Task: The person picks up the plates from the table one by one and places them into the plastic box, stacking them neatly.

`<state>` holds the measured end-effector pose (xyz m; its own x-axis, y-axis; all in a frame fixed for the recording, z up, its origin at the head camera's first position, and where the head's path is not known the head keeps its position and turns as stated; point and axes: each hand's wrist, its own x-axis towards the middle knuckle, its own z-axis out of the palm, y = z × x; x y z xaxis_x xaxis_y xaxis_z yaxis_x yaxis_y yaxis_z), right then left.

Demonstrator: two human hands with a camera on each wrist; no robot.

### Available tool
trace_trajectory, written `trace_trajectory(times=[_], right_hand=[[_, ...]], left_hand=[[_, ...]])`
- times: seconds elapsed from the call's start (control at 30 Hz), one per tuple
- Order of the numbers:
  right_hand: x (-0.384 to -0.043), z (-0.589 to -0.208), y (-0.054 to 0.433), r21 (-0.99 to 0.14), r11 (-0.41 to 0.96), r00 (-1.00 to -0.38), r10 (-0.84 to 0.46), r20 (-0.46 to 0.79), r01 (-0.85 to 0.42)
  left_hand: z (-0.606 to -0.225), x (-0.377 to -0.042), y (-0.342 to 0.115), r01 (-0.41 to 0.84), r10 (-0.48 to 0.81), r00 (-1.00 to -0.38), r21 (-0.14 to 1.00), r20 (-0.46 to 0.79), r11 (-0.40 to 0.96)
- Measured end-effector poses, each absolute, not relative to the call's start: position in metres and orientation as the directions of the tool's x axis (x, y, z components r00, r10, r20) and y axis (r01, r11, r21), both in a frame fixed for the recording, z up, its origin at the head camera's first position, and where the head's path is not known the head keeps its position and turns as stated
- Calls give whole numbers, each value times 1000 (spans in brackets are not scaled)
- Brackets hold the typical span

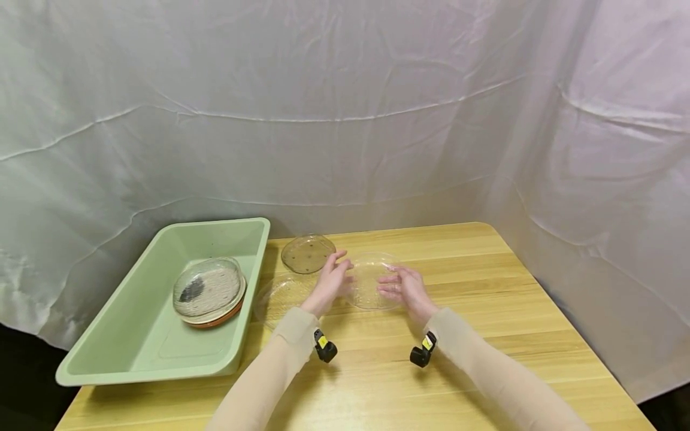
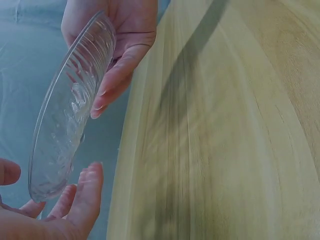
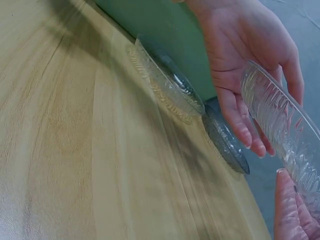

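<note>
A clear, ribbed glass plate (image 1: pixel 369 282) is held up off the table between both hands. At its left side, my left hand (image 1: pixel 330 284) has the rim between thumb and fingers. My right hand (image 1: pixel 408 291) holds the opposite side the same way. The left wrist view shows the plate (image 2: pixel 70 117) edge-on, with fingers beneath its patterned face. Another clear plate (image 1: pixel 283 302) lies on the table, partly covered by my left forearm. Behind it rests a brownish tinted glass plate (image 1: pixel 307 255).
To the left stands a green plastic tub (image 1: pixel 145 376). Inside it is a stack topped by a clear glass plate (image 1: pixel 212 290) with a dark patch showing; a cream rim and an orange-brown rim show below. A grey curtain (image 1: pixel 345 149) hangs behind the wooden table (image 1: pixel 512 341).
</note>
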<state>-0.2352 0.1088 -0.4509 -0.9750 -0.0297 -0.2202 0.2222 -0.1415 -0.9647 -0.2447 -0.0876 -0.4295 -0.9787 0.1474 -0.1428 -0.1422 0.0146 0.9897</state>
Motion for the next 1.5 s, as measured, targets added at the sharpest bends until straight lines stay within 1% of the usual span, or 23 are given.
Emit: trace_trajectory(times=[0.13, 0.23, 0.5, 0.73, 0.97, 1.5], right_hand=[[-235, -452, 106, -965, -143, -975, -25, -221, 222], [-235, -452, 104, -963, -150, -975, -23, -223, 224], [-234, -450, 100, -963, -141, -973, -26, -230, 231], [-232, -451, 97, -964, -125, -972, -24, -234, 235], [-230, -452, 97, -966, -116, -972, -35, -231, 233], [-226, -450, 100, -970, -120, -977, -71, -203, 210]], left_hand=[[-431, -246, -86, -173, 146, -975, 985, -168, -17], [-433, -246, -86, -181, 150, -973, 983, -176, -16], [-434, -243, -85, -163, 188, -969, 987, -161, 7], [-441, -244, -84, -165, 200, -967, 986, -159, -16], [-445, -244, -85, -171, 197, -966, 985, -169, 8], [-438, -241, -90, -170, 176, -969, 985, -174, 38]])
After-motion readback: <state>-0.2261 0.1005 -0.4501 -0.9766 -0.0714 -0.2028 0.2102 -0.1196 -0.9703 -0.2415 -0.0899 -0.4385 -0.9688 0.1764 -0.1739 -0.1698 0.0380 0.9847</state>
